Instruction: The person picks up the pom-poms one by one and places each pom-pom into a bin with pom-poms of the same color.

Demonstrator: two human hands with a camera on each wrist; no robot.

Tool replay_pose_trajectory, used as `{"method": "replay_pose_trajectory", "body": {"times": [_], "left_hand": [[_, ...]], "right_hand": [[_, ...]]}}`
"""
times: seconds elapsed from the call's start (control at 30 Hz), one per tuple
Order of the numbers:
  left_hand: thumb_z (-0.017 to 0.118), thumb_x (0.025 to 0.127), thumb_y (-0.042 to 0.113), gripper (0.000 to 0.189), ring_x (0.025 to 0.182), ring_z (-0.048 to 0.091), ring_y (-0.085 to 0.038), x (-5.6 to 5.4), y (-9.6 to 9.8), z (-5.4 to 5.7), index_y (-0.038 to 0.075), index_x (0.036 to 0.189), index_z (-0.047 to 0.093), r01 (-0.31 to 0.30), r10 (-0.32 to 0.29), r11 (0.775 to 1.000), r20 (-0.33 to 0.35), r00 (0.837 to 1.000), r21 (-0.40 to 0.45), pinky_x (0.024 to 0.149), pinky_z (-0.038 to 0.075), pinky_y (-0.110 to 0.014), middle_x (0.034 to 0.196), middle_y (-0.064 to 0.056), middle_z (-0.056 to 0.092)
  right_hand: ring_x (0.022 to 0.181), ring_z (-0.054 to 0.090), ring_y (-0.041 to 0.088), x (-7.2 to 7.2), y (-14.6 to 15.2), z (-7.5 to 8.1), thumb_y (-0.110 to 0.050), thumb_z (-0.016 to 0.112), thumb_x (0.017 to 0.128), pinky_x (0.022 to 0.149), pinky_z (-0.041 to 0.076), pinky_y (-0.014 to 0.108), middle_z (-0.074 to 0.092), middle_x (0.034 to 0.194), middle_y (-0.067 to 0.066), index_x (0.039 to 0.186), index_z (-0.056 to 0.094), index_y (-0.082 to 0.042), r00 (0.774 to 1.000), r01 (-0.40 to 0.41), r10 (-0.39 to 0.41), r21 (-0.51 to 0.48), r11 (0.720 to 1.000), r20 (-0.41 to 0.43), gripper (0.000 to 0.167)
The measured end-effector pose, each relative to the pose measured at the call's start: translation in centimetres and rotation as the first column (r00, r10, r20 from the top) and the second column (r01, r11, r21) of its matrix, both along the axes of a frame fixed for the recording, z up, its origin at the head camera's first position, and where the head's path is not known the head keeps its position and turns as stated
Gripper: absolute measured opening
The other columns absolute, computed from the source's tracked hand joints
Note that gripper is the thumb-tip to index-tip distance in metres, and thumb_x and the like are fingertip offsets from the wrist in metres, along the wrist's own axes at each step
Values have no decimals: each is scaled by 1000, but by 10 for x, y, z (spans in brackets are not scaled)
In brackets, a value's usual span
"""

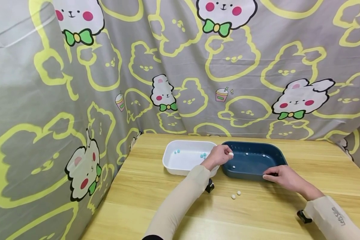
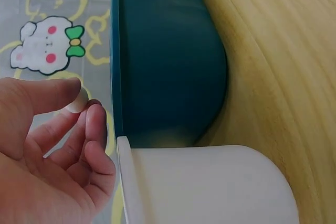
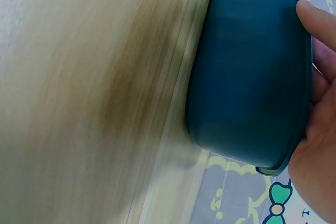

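Observation:
Between thumb and fingertips, my left hand (image 1: 219, 156) pinches a small white ball (image 2: 78, 101). It is held over the left rim of the dark blue basin (image 1: 252, 173), close to where a white basin (image 1: 171, 168) adjoins it. At the blue basin's near right edge, my right hand (image 1: 283, 177) grips the rim, thumb outside and fingers over the inner side, as the right wrist view shows. Several white balls, one of them a ball near the front wall (image 1: 234, 167), lie inside the blue basin. Small teal pieces (image 1: 202, 155) lie in the white basin.
Two loose white balls (image 1: 236, 195) lie on the wooden table (image 1: 132, 200) in front of the blue basin. A grey curtain (image 1: 192, 60) with cartoon animals hangs behind the table and along its left side.

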State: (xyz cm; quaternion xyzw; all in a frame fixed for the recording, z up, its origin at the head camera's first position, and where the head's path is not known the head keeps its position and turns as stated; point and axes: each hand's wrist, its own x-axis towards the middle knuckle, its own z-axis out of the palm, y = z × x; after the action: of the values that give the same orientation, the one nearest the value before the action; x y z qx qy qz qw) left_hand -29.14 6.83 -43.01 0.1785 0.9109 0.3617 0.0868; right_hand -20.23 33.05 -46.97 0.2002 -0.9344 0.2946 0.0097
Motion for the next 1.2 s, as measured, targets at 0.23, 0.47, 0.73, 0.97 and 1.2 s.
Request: {"method": "replay_pose_trajectory", "body": {"times": [0.23, 0.47, 0.73, 0.97, 1.2], "left_hand": [[68, 89, 20, 7, 72, 51, -7, -4, 3, -1, 17, 84, 64, -29, 29, 999, 17, 999, -25, 66, 44, -21, 77, 9, 55], [68, 89, 18, 5, 71, 52, -8, -8, 4, -3, 15, 87, 65, -51, 51, 999, 39, 998, -10, 66, 44, -22, 77, 7, 56], [68, 88, 19, 4, 71, 51, -7, -11, 6, -3, 16, 89, 66, -56, 57, 997, 14, 998, -44, 66, 43, -21, 78, 8, 56], [66, 90, 20, 5, 71, 52, -8, -12, 7, -5, 15, 92, 67, -76, 77, 997, 23, 997, -31, 66, 44, -23, 79, 7, 57], [66, 90, 23, 13, 70, 53, -8, -13, 7, -7, 15, 99, 67, -99, 100, 995, 37, 994, -23, 65, 45, -24, 80, 6, 58]], "right_hand": [[78, 59, 1, 0, -1, 0, -29, 66, 90, 65, 49, 25, 69, 89, -7, 94, 73, -14, 1000, -10, 10, 6, 1000, -8, 17], [79, 59, 2, 1, -1, 1, -29, 66, 89, 65, 49, 25, 69, 89, -7, 93, 73, -15, 1000, -4, 4, 10, 1000, -9, 17], [79, 59, 2, 1, 0, 0, -31, 65, 90, 65, 49, 25, 69, 90, -6, 94, 73, -14, 1000, -13, 13, 0, 1000, 4, 20], [79, 59, 2, 0, 1, -1, -31, 65, 90, 65, 49, 25, 69, 90, -6, 94, 73, -15, 1000, -4, 4, 1, 1000, 8, 19], [79, 59, 3, 1, 0, 1, -31, 65, 90, 66, 50, 25, 69, 90, -6, 94, 73, -14, 1000, -4, 4, -2, 1000, 13, 20]]}}
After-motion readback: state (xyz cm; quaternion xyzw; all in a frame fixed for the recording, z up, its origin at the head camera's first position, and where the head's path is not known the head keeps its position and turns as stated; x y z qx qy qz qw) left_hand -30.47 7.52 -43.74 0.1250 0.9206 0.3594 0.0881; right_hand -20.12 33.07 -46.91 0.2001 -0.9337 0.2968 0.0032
